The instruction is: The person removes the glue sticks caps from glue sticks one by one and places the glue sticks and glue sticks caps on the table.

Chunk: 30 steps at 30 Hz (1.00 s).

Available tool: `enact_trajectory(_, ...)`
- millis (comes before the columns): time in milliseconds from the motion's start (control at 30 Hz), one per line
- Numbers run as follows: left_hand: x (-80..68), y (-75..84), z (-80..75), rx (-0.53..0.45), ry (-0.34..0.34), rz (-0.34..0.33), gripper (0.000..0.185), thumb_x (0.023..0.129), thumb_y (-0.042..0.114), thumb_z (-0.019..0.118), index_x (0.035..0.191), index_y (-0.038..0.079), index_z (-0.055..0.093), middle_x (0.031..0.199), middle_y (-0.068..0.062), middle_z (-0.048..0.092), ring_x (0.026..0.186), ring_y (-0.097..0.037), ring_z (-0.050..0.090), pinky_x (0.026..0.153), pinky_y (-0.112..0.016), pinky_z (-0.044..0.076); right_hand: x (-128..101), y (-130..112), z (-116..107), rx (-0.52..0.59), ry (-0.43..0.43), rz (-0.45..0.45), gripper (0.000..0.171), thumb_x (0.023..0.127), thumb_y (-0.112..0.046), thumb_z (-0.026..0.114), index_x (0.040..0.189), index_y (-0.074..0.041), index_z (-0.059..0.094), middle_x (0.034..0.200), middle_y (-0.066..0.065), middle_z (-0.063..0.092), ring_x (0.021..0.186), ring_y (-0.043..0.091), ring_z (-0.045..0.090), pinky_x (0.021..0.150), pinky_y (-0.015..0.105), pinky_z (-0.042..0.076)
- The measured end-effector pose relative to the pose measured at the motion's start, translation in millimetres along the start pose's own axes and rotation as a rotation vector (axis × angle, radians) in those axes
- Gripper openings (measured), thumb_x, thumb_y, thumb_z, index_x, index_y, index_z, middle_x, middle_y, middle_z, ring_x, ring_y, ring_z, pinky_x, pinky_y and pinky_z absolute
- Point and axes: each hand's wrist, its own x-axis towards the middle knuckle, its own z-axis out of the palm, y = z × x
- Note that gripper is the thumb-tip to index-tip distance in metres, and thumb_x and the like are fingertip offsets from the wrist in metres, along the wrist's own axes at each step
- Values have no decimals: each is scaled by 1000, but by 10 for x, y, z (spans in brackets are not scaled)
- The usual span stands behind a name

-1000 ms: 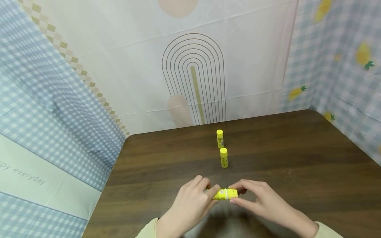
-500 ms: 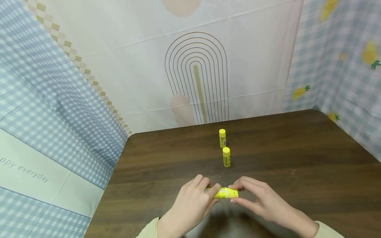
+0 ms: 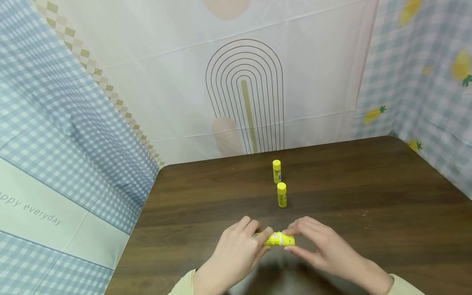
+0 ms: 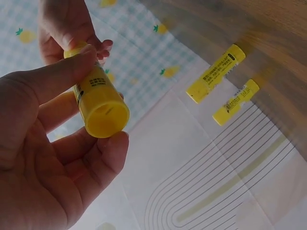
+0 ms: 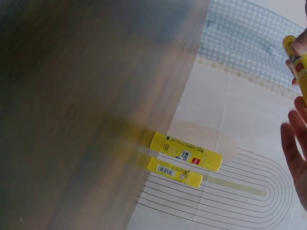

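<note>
A yellow glue stick [image 3: 274,239] lies level between the two hands, above the near part of the table. My left hand [image 3: 236,250] grips its body, thumb and fingers curled round it. At the other end, the thumb and fingertips of my right hand [image 3: 324,246] pinch the yellow cap, just past a pale band. In the left wrist view the hollow round base of the glue stick [image 4: 103,108] faces the camera. Only part of the held glue stick [image 5: 300,67] shows at the right edge of the right wrist view.
Two more yellow glue sticks stand upright beyond the hands: a nearer one [image 3: 282,195] and a farther one [image 3: 277,172]. The dark wooden table [image 3: 206,196] ends at a white printed cloth [image 3: 317,82], with blue checked cloth [image 3: 107,135] at the left.
The head view has turned slightly, so the standing glue sticks appear a little farther right. Both hands keep their hold; the right fingers have shifted slightly on the cap.
</note>
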Motion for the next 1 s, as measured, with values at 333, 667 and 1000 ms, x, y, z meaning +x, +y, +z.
enact_trajectory(333, -25, -40, 5, 23, 0, -6, 31, 79, 33, 86, 103, 18, 72, 85, 5, 64, 78, -11, 53, 68, -21, 50, 7, -41, -4, 39, -110, 247, 32, 90, -15, 77, 117, -25, 64, 110, -16, 65, 96, 5, 64, 79, 29, 57)
enact_trajectory(667, -37, -33, 2, 35, -13, -4, 33, 78, 32, 88, 103, 18, 71, 86, 3, 66, 75, -12, 50, 63, -20, 49, -12, 7, 53, 116, -74, 158, 35, 86, -8, 79, 115, -21, 64, 109, -9, 63, 98, 10, 62, 85, 16, 49)
enact_trajectory(1000, -11, -31, 10, 65, 44, 3, 32, 78, 33, 88, 101, 18, 71, 85, 3, 64, 76, -13, 50, 64, -21, 49, 34, 7, 30, 77, -10, 67, 28, 91, -20, 77, 116, -16, 65, 109, -7, 62, 102, 10, 59, 92, 17, 45)
